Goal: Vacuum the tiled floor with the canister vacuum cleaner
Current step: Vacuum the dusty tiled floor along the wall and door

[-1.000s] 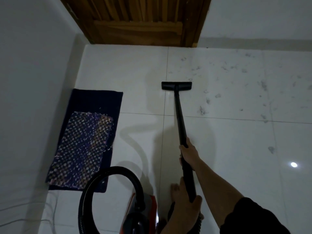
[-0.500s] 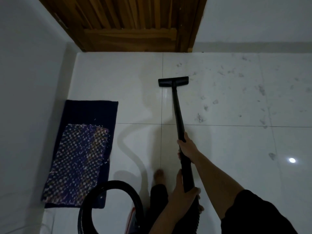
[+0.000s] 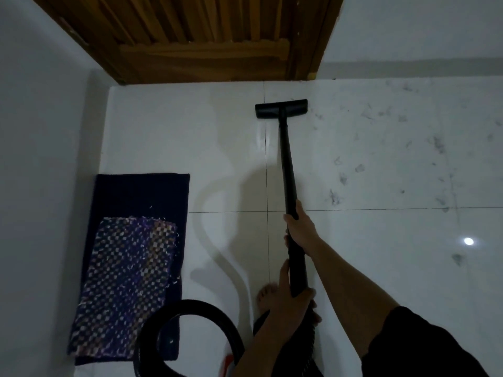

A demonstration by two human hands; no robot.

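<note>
Right hand and left hand grip the wand, right nearer the door; seems stiff, light, best held mid-shaft.

The black wand slants away across the glossy white tiled floor, ending in a flat, wide black floor nozzle that sits on a tile joint near the far wall. Grey dust smudges mark the tiles to its right. The ribbed black hose arches in a loop at the bottom edge, beside a red sliver of the canister.
</note>
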